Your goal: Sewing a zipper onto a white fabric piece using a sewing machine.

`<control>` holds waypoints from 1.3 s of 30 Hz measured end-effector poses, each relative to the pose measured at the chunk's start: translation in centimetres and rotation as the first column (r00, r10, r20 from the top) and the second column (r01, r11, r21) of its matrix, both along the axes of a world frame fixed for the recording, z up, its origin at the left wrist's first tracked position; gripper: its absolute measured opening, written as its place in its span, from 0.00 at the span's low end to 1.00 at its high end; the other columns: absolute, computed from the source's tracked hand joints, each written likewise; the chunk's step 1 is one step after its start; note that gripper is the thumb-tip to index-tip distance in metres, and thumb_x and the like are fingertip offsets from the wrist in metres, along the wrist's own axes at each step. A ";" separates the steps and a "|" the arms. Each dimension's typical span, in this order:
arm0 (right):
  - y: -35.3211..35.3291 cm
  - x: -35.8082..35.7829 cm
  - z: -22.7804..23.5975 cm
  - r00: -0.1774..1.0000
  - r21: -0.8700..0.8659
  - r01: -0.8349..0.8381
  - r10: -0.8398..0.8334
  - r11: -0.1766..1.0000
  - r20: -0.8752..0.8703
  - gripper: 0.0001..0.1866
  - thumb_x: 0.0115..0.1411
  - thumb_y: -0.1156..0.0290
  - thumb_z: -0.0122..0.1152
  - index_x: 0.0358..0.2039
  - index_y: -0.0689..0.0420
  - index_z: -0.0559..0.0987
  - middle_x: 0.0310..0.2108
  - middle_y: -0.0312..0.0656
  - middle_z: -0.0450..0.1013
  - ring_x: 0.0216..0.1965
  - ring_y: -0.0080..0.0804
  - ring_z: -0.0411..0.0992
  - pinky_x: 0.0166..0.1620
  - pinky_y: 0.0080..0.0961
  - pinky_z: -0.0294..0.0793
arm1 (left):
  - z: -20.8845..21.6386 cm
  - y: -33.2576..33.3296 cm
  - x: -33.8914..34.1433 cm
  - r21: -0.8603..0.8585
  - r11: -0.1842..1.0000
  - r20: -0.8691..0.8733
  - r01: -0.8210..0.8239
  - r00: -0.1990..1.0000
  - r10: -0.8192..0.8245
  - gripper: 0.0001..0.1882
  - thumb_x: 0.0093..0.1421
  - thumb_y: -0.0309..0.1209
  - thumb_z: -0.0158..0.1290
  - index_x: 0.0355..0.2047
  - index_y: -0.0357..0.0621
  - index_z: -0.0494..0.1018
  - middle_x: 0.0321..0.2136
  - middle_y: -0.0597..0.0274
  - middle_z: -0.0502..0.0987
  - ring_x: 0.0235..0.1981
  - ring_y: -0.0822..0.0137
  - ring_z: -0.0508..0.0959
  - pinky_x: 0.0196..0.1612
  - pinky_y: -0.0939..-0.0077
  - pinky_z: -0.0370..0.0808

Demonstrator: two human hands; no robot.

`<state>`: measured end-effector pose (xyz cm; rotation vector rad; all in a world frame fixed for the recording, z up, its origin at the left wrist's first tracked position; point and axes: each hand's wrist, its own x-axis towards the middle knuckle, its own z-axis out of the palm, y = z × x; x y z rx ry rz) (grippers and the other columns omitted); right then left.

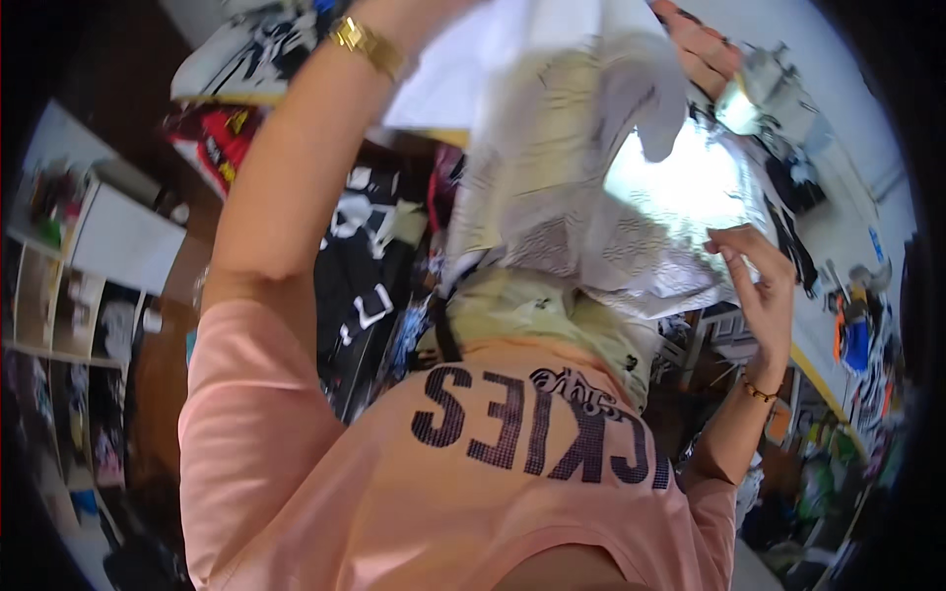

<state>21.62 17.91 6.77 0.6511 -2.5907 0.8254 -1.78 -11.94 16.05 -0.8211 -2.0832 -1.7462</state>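
Observation:
A large white textured cloth hangs in folds in front of me, spreading from the upper edge of the view down to my lap. My left hand is raised at the top beside the cloth, with a gold watch on the wrist. Its fingers are blurred and cut off by the frame, so its grip does not show. Lower on the right, my right hand pinches the cloth's edge between thumb and fingers. Bright light falls on the cloth near that hand.
A sewing machine with a lit lamp stands on the white worktable at the right. Scissors and small tools lie farther along it. Black and white fabric pieces are piled left of my lap. Open shelves stand far left.

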 end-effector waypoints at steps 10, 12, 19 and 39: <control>6.4 2.9 -2.3 0.958 -0.151 0.242 -0.211 0.958 0.194 0.09 0.61 0.74 0.55 0.39 0.64 0.80 0.30 0.43 0.77 0.32 0.28 0.75 0.36 0.22 0.72 | -16.9 5.5 5.1 -0.716 0.698 -0.347 0.021 0.857 -0.381 0.26 0.53 0.53 0.57 0.40 0.44 0.72 0.38 0.56 0.73 0.43 0.56 0.74 0.48 0.61 0.67; 6.7 1.8 -2.6 0.960 -0.180 0.245 -0.213 0.953 0.182 0.09 0.61 0.75 0.54 0.39 0.64 0.80 0.30 0.42 0.77 0.33 0.27 0.75 0.36 0.22 0.71 | -16.3 5.7 5.3 -0.715 0.698 -0.345 0.031 0.853 -0.391 0.19 0.53 0.46 0.59 0.34 0.45 0.71 0.36 0.58 0.72 0.40 0.57 0.73 0.47 0.62 0.67; 4.8 -3.7 -3.8 0.994 -0.067 0.097 -0.094 0.993 0.054 0.08 0.58 0.79 0.56 0.38 0.61 0.79 0.32 0.41 0.76 0.34 0.31 0.75 0.38 0.24 0.73 | -15.1 6.4 5.7 -0.725 0.673 -0.146 0.146 0.922 -0.358 0.11 0.55 0.34 0.58 0.31 0.42 0.70 0.38 0.58 0.72 0.42 0.57 0.73 0.45 0.67 0.69; -5.7 -14.1 -2.3 0.986 -0.556 -0.149 0.165 0.818 -0.021 0.19 0.61 0.73 0.58 0.51 0.63 0.70 0.46 0.44 0.73 0.45 0.31 0.74 0.47 0.25 0.75 | -0.1 14.2 2.3 0.324 0.725 0.195 0.608 0.707 -0.680 0.08 0.65 0.28 0.46 0.30 0.37 0.64 0.21 0.66 0.67 0.20 0.71 0.76 0.33 0.75 0.81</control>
